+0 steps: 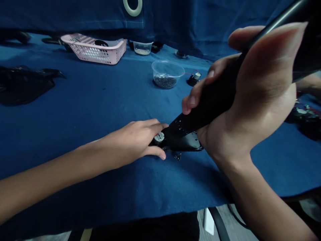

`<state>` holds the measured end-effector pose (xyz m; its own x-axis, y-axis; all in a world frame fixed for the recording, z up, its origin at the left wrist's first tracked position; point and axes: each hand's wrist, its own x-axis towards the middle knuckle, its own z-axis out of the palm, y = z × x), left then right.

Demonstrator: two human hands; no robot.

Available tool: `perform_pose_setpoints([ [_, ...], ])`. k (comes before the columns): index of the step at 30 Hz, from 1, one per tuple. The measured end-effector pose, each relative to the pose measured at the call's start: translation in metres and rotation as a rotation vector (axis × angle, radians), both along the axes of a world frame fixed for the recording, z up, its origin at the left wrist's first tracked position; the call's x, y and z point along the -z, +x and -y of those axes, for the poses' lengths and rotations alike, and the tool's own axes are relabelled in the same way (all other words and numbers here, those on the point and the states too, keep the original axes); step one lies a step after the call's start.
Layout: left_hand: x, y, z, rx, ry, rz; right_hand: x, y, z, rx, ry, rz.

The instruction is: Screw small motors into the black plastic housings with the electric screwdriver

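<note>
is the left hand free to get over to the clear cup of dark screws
Probably not yet: the left hand is pinning the black part under the tool. The cloth toward the clear cup looks unobstructed.

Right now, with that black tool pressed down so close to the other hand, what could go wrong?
The tool tip sits right beside the left hand fingers pinning the black part; a slip might hit them. The part could shift on the soft cloth. A tiny piece lying loose by the part might get lost.

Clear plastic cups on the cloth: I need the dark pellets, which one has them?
The nearer, larger clear cup, holding dark grains; the smaller cup behind holds pale ones.
</note>
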<state>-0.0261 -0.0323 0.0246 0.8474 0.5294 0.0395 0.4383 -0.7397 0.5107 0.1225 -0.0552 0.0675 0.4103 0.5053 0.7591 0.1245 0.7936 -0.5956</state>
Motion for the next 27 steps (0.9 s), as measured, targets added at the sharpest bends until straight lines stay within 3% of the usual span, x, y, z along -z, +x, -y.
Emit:
perform_pose_setpoints([
  [8, -0.004, 0.003, 0.000, 0.001, 0.043, -0.051, 0.000, -0.002, 0.005, 0.077, -0.078, 0.109],
  [13, -0.005, 0.003, 0.000, 0.005, 0.051, -0.088, 0.005, -0.005, -0.006, 0.063, -0.143, 0.291],
  [17, -0.001, 0.000, 0.001, 0.035, 0.125, -0.058, 0.002, -0.008, -0.010, -0.108, -0.015, 0.256],
  [21, 0.005, -0.001, 0.001, 0.029, 0.175, -0.046, -0.006, -0.009, 0.001, -0.317, -0.252, 0.368],
  [23, 0.006, -0.001, 0.000, 0.034, 0.180, -0.045, -0.008, -0.010, 0.005, -0.418, -0.207, 0.341],
  [27, 0.005, -0.001, -0.003, 0.095, 0.152, 0.005, -0.006, -0.015, 0.004, -0.448, -0.263, 0.168],
])
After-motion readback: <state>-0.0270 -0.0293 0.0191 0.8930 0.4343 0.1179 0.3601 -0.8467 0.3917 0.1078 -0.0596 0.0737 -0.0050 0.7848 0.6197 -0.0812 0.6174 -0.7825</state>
